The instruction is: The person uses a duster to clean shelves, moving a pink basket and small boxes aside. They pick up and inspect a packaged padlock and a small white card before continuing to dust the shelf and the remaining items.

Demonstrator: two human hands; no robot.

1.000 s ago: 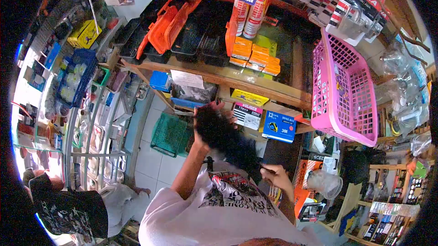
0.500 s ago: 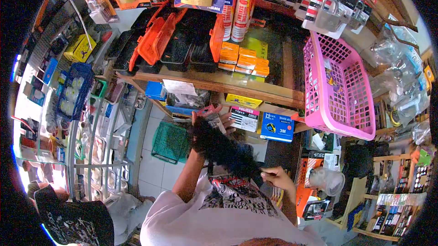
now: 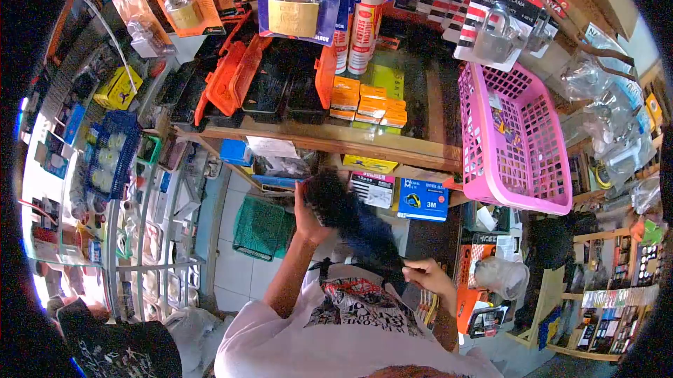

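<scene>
A fluffy black duster (image 3: 361, 224) slants across the middle, in front of the shelf. My right hand (image 3: 427, 276) is closed around its thin handle end, at the lower right of the duster. My left hand (image 3: 308, 217) is raised at the duster's upper left end. The dark fibres hide most of its fingers, so what it may hold cannot be made out. A boxed set (image 3: 371, 191) and a blue 3M box (image 3: 423, 199) stand on the shelf just beyond the duster.
A pink basket (image 3: 515, 140) hangs at the right. Padlock packs (image 3: 293, 17) hang above orange-and-black cases (image 3: 231, 80) and small orange boxes (image 3: 368, 103) on the wooden shelf (image 3: 315, 141). A green basket (image 3: 259, 229) sits on the floor. Another person's dark shirt (image 3: 116, 343) shows lower left.
My left hand has turned and its fingers, earlier visible spread beside a pinkish package, are now behind the duster. The duster's upper end has shifted right. The view has moved slightly.
</scene>
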